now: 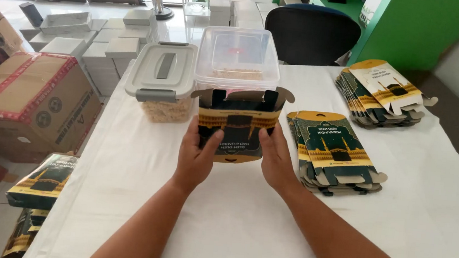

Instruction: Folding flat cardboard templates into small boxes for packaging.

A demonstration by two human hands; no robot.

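Observation:
A dark green and gold cardboard carton [239, 125] stands opened up on the white table [232, 219], its top flaps spread towards the far side. My left hand [196, 153] grips its left side with the thumb on the front face. My right hand [277, 157] holds its right side the same way. A stack of flat, unfolded cartons [335, 150] of the same print lies just right of my right hand. A second, fanned stack [385, 93] rests at the far right of the table.
Behind the carton stand a clear plastic tub [238, 62] with pale contents and a lidded tub [162, 80] with a grey handle. A dark chair [311, 33] is at the table's far edge. Cardboard boxes [27, 105] and white boxes [89, 40] fill the floor at left.

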